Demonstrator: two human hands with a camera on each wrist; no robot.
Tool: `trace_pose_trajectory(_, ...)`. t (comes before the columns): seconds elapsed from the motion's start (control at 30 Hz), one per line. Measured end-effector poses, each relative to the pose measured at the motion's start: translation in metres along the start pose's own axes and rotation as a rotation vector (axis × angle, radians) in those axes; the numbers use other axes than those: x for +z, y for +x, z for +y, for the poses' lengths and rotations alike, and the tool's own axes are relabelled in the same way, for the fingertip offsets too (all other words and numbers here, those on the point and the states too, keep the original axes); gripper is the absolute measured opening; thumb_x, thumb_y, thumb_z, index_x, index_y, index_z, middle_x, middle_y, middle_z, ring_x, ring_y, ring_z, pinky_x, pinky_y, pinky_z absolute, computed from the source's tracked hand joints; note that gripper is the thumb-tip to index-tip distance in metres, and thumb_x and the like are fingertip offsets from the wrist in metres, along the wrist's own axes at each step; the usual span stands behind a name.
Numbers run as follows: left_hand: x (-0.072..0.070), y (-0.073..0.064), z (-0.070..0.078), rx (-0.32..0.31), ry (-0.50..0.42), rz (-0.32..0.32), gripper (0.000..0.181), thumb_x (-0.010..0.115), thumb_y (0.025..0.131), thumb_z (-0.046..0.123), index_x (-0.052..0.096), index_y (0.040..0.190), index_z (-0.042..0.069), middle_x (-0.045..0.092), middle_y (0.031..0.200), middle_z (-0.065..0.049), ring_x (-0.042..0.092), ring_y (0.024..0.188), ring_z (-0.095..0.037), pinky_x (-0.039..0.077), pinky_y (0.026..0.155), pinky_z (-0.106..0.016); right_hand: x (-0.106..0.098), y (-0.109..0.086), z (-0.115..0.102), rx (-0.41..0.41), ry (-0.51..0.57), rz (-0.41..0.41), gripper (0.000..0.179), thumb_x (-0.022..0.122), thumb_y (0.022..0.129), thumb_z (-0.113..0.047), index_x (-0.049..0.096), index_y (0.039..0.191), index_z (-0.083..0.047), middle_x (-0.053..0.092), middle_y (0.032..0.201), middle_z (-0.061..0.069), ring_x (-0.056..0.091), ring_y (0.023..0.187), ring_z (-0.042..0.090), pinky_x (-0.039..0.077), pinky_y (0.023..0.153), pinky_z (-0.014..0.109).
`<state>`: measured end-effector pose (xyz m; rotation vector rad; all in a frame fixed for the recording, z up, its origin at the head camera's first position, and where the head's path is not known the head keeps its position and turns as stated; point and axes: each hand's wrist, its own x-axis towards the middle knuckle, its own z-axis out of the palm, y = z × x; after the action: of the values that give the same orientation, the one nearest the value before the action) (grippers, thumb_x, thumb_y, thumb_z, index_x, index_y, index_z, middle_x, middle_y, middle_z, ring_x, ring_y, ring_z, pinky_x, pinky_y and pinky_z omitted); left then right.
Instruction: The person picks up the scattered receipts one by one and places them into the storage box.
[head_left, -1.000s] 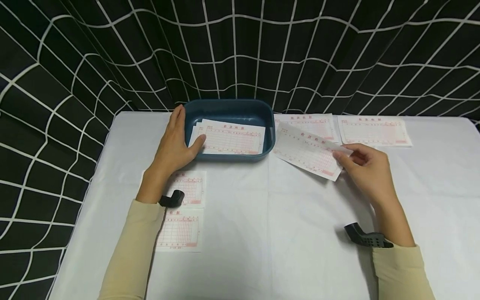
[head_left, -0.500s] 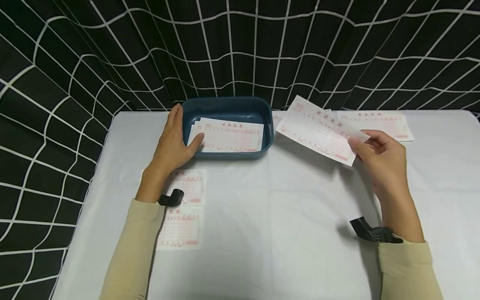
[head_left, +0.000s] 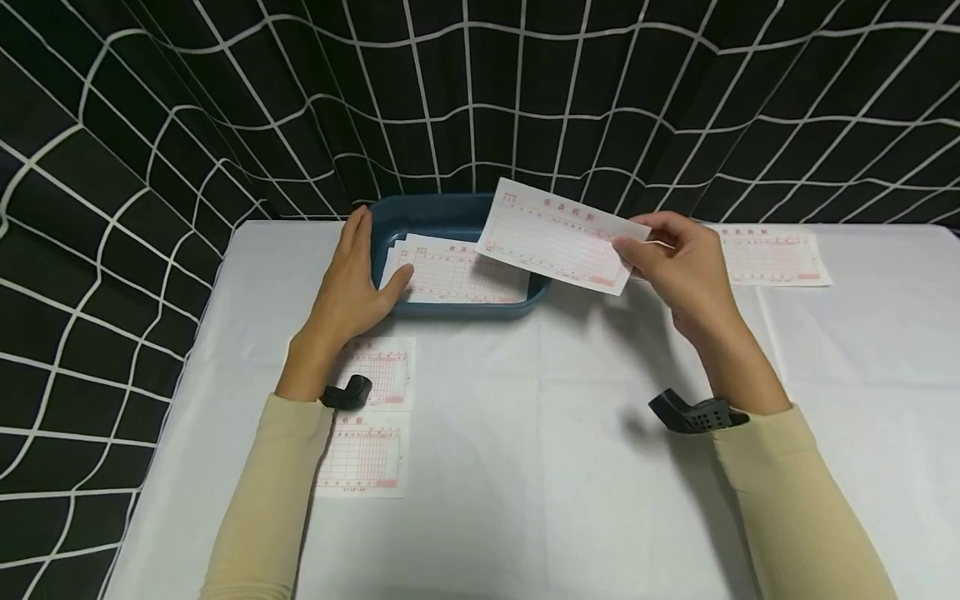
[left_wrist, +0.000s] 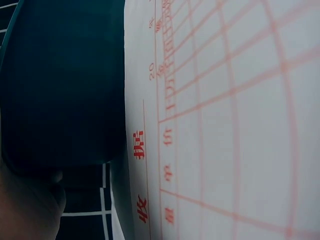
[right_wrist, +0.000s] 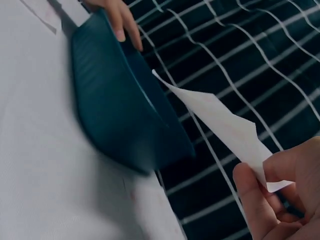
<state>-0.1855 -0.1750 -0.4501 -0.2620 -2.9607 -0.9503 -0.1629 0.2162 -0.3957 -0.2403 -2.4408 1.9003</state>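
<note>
Pinched between my right thumb and fingers is a printed receipt slip [head_left: 562,233], tilted in the air over the right end of a dark blue plastic bin [head_left: 468,312]. My right hand [head_left: 686,267] is to the right of the bin, above the table. Several white receipts with red print [head_left: 435,271] lie overlapped inside the bin. My left hand [head_left: 341,283] holds the bin's left end, fingers along the side and thumb over the front rim. The right wrist view shows the held slip [right_wrist: 215,115] edge-on and bent.
Two more receipts, an upper one [head_left: 382,375] and a lower one [head_left: 363,458], lie partly under my left forearm. A receipt stack [head_left: 772,258] sits at the table's back right. Another paper [right_wrist: 152,210] lies beside the bin. A black curtain with white grid lines [head_left: 525,100] hangs behind the table.
My right hand has lifted the slip off the table, drawn it slightly right, then carried it left over the bin. The left hand and bin have stayed in place.
</note>
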Motion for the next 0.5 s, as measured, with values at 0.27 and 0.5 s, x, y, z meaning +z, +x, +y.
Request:
trace_pose_trajectory(0.27, -0.001, 0.001, 0.000, -0.002, 0.005, 0.003, 0.098, 0.063, 0.099, 0.049, 0.013, 0.169, 0.002, 0.010, 0.180, -0.013, 0.017, 0.167, -0.032, 0.024, 0.133, -0.055, 0.038, 0.018, -0.022, -0.040, -0.151, -0.108, 0.032, 0.076, 0.093, -0.005, 0.071, 0.122, 0.007, 0.066, 0.087, -0.006, 0.064, 0.074, 0.000, 0.059, 0.068, 0.013)
trace_pose_trajectory(0.5, -0.001, 0.000, 0.001, 0.000, -0.011, -0.001, 0.098, 0.064, 0.099, 0.047, 0.013, 0.169, 0.001, 0.011, 0.180, -0.013, 0.018, 0.167, -0.032, 0.025, 0.133, -0.055, 0.069, 0.026, -0.034, -0.049, -0.198, -0.159, 0.026, 0.075, 0.094, -0.004, 0.073, 0.119, 0.005, 0.065, 0.090, 0.002, 0.061, 0.073, 0.003, 0.056, 0.066, 0.012)
